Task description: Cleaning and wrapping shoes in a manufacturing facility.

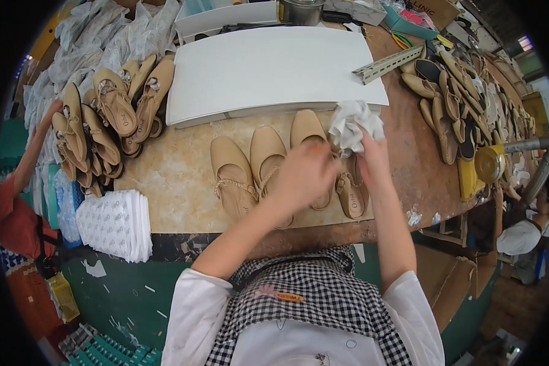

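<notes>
Over shoes [267, 141], right fingers [368, 144] pinch a white wad [355, 122] beside left fingers [324, 160] too blurred to judge.

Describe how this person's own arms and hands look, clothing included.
White sleeves end near the elbows, leaving both forearms bare. No glove shows on the right hand or the left hand, though motion blurs the left one's details.

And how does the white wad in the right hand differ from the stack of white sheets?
The white wad is crumpled; the stack of white sheets lies layered. The wad is held by the right hand, while the stack rests at the edge of the table. Both look white.
</notes>
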Motion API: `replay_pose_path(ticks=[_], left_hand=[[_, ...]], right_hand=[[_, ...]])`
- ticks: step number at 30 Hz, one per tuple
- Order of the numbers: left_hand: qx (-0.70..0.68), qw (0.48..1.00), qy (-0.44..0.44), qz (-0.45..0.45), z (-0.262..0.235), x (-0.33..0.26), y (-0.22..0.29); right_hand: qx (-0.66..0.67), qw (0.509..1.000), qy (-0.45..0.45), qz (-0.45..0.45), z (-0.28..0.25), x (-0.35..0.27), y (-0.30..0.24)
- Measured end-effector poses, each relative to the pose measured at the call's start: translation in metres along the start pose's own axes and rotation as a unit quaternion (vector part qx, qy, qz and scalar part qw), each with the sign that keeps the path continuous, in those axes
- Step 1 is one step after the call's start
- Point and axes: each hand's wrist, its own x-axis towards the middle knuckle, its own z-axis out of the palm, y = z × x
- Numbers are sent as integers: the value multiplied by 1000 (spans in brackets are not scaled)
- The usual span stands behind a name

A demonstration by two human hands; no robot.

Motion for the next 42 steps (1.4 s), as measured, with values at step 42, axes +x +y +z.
replay_pose_path(ticks=[42], left_hand=[[-466,880,-78,-54,-101,73,13]], right_hand=[[138,921,-363,-16,32,-66,9]])
